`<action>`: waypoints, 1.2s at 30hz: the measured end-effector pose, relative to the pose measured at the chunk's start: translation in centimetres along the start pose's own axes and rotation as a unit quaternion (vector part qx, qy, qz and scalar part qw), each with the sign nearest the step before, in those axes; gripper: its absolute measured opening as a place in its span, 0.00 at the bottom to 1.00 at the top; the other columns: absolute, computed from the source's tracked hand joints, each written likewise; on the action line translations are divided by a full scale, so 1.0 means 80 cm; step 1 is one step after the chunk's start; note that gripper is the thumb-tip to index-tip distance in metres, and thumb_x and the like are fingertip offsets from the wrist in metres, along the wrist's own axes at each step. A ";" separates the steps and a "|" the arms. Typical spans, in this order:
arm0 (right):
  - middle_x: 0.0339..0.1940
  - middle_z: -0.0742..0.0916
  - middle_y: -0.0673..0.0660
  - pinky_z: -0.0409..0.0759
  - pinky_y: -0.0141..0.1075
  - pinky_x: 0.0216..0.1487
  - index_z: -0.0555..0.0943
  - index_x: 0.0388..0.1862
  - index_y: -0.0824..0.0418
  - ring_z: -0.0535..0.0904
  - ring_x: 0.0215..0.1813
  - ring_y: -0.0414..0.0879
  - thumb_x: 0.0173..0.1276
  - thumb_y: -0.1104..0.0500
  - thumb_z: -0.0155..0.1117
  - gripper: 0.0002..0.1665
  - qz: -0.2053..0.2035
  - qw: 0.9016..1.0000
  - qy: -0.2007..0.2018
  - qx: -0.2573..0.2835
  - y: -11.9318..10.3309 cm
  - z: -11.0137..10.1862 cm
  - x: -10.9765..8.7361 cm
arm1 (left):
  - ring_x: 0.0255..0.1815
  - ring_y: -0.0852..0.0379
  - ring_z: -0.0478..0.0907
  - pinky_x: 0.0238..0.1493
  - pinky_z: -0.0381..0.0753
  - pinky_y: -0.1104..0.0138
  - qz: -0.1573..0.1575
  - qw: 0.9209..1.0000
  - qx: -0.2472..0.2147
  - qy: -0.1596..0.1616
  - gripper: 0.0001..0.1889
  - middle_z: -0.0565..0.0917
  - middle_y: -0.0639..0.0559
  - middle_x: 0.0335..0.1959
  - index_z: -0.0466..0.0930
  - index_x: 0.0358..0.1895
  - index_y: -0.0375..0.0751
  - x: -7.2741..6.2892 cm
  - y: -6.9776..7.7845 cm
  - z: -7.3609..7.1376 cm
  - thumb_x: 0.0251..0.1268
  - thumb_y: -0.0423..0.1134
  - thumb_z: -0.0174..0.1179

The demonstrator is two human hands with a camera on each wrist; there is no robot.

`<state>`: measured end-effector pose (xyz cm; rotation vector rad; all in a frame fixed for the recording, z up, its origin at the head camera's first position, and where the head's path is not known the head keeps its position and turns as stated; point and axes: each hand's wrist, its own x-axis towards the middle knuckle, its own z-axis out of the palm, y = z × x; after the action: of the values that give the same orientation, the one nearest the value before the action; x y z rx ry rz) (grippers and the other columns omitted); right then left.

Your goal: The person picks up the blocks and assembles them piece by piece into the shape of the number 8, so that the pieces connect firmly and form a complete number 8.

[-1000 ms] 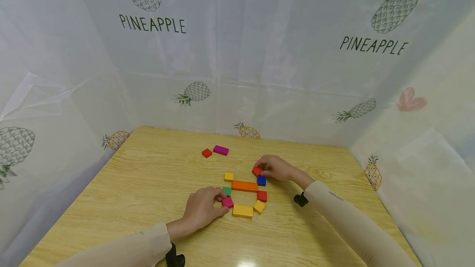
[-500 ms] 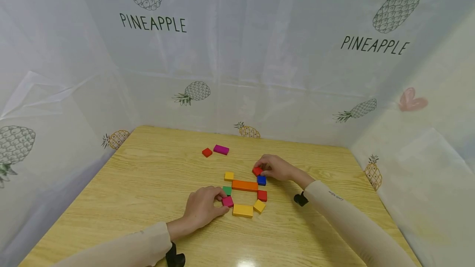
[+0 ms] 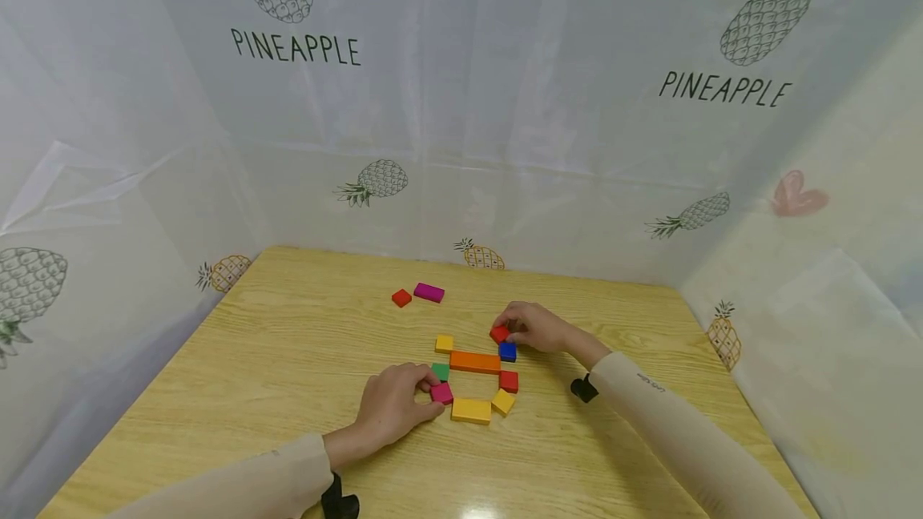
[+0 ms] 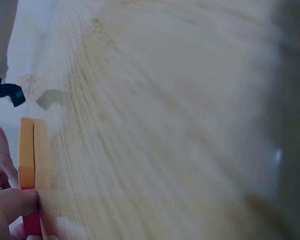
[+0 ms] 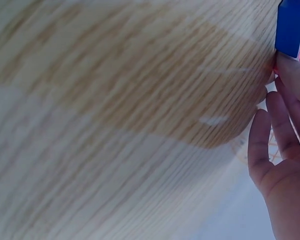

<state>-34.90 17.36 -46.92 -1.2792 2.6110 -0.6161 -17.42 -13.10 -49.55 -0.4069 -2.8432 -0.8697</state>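
Thumb and fingers of my left hand pinch a pink square block on the table. Just behind it sits a green block, partly covered by the fingers. My right hand pinches a red block at the upper right of a ring of blocks, beside a blue block. An orange bar crosses the ring. A yellow bar closes its near side. In the left wrist view, the left thumb presses on the pink block's edge.
A yellow cube lies at the ring's upper left; another red block and a tilted yellow block form its right side. Farther back on the wooden table lie a red block and a purple bar. Pineapple-print sheeting surrounds the table.
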 end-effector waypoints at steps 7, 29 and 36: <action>0.53 0.86 0.55 0.84 0.42 0.56 0.86 0.60 0.58 0.82 0.50 0.46 0.75 0.64 0.70 0.16 -0.002 1.000 0.000 -0.011 -0.002 0.001 -0.001 | 0.32 0.64 0.72 0.35 0.67 0.62 0.001 1.000 0.001 0.002 0.14 0.81 0.66 0.31 0.86 0.37 0.58 0.000 0.000 0.001 0.54 0.51 0.83; 0.54 0.85 0.53 0.83 0.43 0.59 0.86 0.59 0.56 0.81 0.51 0.46 0.76 0.63 0.68 0.15 -0.008 1.000 -0.002 -0.017 0.001 0.003 0.000 | 0.31 0.66 0.73 0.34 0.68 0.63 -0.001 1.000 0.005 0.007 0.14 0.82 0.65 0.31 0.87 0.38 0.56 0.000 0.002 0.000 0.53 0.51 0.83; 0.55 0.85 0.54 0.83 0.44 0.58 0.85 0.60 0.56 0.81 0.51 0.46 0.77 0.63 0.68 0.16 -0.010 1.000 -0.003 -0.024 0.001 0.003 0.000 | 0.32 0.66 0.73 0.34 0.69 0.64 0.002 1.000 -0.002 0.005 0.14 0.83 0.64 0.31 0.88 0.39 0.54 0.000 0.002 0.000 0.54 0.50 0.83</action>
<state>-34.85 17.33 -47.13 -1.3196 2.6274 -0.5553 -17.34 -13.00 -49.45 -0.4062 -2.8318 -0.8735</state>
